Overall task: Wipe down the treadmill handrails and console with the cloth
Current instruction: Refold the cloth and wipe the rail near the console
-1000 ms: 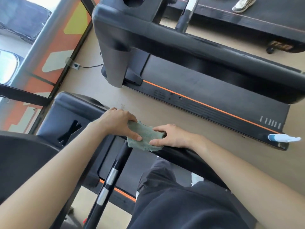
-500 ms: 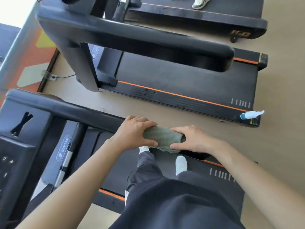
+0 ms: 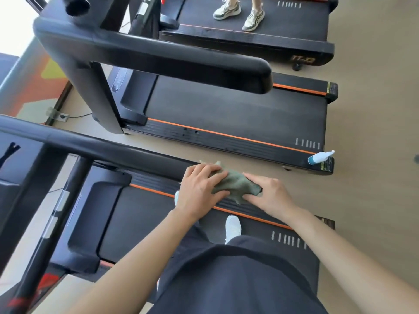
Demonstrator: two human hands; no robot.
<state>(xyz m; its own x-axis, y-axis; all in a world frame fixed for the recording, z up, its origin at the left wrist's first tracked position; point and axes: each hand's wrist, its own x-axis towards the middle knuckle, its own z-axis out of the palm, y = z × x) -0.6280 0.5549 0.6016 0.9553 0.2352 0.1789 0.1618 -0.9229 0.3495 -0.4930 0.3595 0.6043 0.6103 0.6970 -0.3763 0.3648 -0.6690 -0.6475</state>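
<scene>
From the head view, a crumpled grey-green cloth (image 3: 233,184) is bunched over the far end of the black padded treadmill handrail (image 3: 108,147), which runs in from the left. The left hand (image 3: 200,189) is curled down over the cloth's left part, fingers closed around the rail. The right hand (image 3: 269,193) pinches the cloth's right part between thumb and fingers, partly closed. The rail's tip is hidden under the cloth.

The likeliest fault, as I judge it: the cloth is wadded, so only a narrow patch meets the rail and the underside may be missed. At the rail's end the hands could also slide off, dropping the cloth onto the black treadmill belt (image 3: 140,218) below. The white spray bottle with a blue collar (image 3: 319,157) lies well apart, on the neighbouring treadmill's edge.
</scene>
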